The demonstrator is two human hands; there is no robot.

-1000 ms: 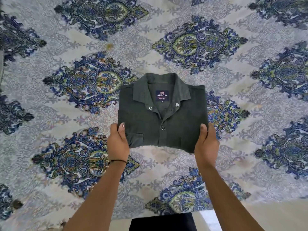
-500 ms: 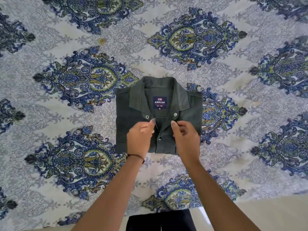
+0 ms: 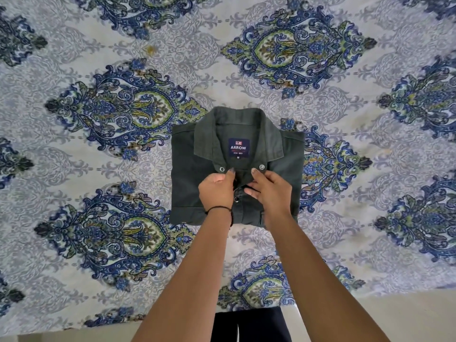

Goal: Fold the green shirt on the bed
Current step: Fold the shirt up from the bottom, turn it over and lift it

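Note:
The dark green shirt (image 3: 190,178) lies folded into a compact rectangle in the middle of the bed, collar up and away from me, its blue label showing. My left hand (image 3: 216,191) and my right hand (image 3: 270,191) meet over the button placket just below the collar. Both pinch the fabric edges there with curled fingers. A black thread band circles my left wrist. The shirt's lower middle is hidden under my hands.
The bedsheet (image 3: 98,149), pale with blue and green paisley medallions, spreads flat all around the shirt. Its near edge runs along the bottom of the view, with pale floor (image 3: 407,317) and my dark trousers (image 3: 249,327) below it.
My hands left the shirt's lower corners and came together at the placket under the collar. The shirt now lies flat on the sheet.

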